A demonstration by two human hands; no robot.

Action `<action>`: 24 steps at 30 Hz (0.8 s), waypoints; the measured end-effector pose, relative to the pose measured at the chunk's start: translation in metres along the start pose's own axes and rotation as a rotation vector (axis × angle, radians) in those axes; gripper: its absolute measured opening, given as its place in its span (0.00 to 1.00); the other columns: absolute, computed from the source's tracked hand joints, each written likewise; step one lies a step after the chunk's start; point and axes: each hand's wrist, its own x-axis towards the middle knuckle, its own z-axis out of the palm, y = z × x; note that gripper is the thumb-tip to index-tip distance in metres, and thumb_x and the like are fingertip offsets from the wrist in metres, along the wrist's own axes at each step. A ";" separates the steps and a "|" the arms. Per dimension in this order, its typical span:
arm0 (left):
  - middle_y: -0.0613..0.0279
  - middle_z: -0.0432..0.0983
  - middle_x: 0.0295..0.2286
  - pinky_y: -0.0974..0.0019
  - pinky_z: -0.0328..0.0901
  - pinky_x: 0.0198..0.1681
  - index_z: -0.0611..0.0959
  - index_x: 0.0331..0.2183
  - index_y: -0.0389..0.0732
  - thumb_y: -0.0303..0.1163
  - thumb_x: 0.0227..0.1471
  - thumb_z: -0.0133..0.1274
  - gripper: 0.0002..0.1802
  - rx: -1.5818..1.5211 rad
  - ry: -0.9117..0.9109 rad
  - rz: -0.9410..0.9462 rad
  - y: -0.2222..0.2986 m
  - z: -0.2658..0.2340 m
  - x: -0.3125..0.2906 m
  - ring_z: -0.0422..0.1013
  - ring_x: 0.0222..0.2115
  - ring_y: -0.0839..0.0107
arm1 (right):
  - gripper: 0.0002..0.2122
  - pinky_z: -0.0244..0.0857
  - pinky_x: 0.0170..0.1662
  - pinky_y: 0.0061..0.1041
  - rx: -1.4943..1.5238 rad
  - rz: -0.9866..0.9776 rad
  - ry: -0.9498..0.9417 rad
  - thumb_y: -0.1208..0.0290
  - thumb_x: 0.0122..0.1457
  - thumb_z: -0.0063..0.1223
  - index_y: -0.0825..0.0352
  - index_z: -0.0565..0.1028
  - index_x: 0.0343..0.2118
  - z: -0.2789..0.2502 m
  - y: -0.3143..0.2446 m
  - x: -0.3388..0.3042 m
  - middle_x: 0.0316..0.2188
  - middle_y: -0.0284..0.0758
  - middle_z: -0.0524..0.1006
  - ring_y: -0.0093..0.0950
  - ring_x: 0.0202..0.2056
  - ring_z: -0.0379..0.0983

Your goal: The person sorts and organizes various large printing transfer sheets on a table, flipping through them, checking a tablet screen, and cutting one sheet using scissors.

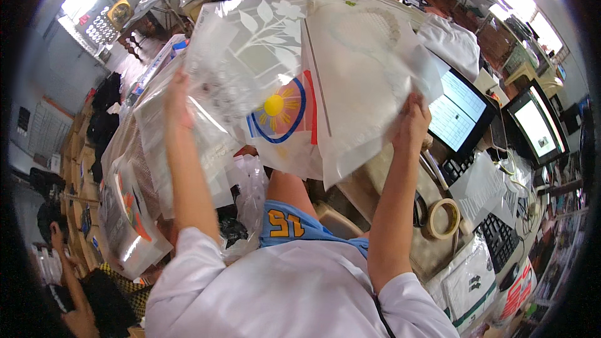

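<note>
At the far left, stacks of bagged goods lie along the table edge, and another person sits low in the corner, apart from the work.

The left hand is raised, its fingers closed on the left edge of a clear plastic bag printed with white leaves. Behind the film shows a folded cloth with a yellow sun in a blue ring. The bag is held up in the air in front of the person, above the table, spanning from one hand to the other.

To its right, a second pale packet, with a whitish fabric inside, overlaps the first. The right hand pinches its lower right edge, thumb and fingers shut on the film.

The bags look light and limp: they sag and crease between the hands, so they probably need holding at two edges or corners to stay flat. The film is glossy and likely slippery, so a firm pinch near a seam seems the best hold. Nothing here appears fragile.

Further right stand two lit monitors, a tape roll on the table, and a keyboard.
</note>
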 end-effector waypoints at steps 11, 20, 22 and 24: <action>0.61 0.71 0.44 0.61 0.71 0.39 0.69 0.53 0.43 0.36 0.58 0.43 0.21 0.456 0.244 0.096 0.225 -0.214 0.110 0.72 0.37 0.66 | 0.13 0.63 0.43 0.22 -0.318 -0.111 -0.013 0.69 0.62 0.46 0.75 0.73 0.42 -0.016 0.003 0.008 0.37 0.36 0.75 0.24 0.36 0.69; 0.51 0.78 0.34 0.56 0.68 0.35 0.78 0.40 0.35 0.27 0.48 0.44 0.16 0.913 0.228 0.789 0.356 -0.179 0.167 0.74 0.30 0.58 | 0.23 0.63 0.48 0.28 -0.459 0.021 0.021 0.64 0.60 0.50 0.77 0.66 0.51 -0.009 -0.015 0.004 0.47 0.45 0.71 0.34 0.44 0.68; 0.48 0.78 0.33 0.55 0.68 0.36 0.79 0.38 0.37 0.27 0.49 0.42 0.15 1.174 0.180 0.993 0.333 -0.160 0.116 0.74 0.32 0.55 | 0.23 0.62 0.49 0.28 -0.398 0.030 -0.021 0.64 0.59 0.51 0.77 0.65 0.52 -0.005 -0.010 0.004 0.48 0.45 0.70 0.34 0.45 0.67; 0.43 0.77 0.31 0.53 0.67 0.38 0.82 0.35 0.40 0.26 0.50 0.41 0.15 1.647 0.287 0.986 0.282 -0.154 0.070 0.74 0.34 0.53 | 0.25 0.60 0.51 0.27 -0.298 0.070 -0.059 0.63 0.58 0.52 0.77 0.65 0.52 -0.009 0.005 0.010 0.50 0.45 0.68 0.34 0.47 0.66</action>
